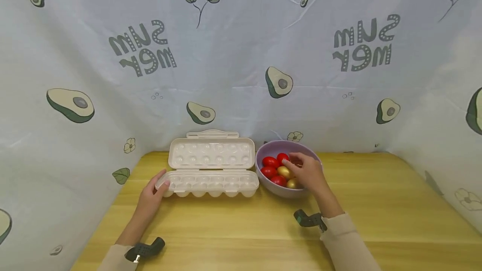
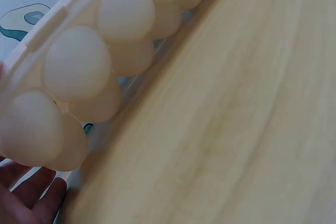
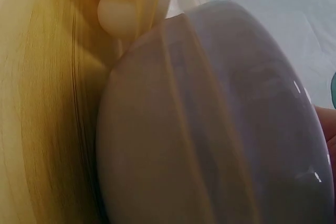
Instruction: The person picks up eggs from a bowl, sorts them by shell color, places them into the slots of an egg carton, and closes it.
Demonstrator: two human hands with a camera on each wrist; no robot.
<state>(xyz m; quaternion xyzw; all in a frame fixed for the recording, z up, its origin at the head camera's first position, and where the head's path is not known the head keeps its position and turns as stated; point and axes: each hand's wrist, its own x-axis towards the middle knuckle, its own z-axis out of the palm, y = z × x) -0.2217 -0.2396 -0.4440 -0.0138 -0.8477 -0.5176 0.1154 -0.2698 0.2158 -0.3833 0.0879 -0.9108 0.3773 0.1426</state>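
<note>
A clear-white plastic egg box (image 1: 211, 179) lies with its lid (image 1: 211, 154) raised behind it; no eggs show in its cups. My left hand (image 1: 151, 193) grips the box's left end, thumb over the front rim. In the left wrist view, its fingers (image 2: 44, 198) are beside the rounded cups (image 2: 79, 64). A purple bowl (image 1: 288, 191) beside the box holds several red eggs (image 1: 269, 172) and gold eggs (image 1: 285, 172). My right hand (image 1: 306, 172) reaches into the bowl, thumb and fingers beside the rear red egg (image 1: 282, 157). Whether it pinches an egg is hidden.
Both things stand towards the back of a wooden table (image 1: 233, 229). Behind them hangs a pale curtain (image 1: 233, 53) printed with avocados and lettering. A dark wrist device (image 1: 144, 251) is on the left wrist, another (image 1: 309, 219) on the right.
</note>
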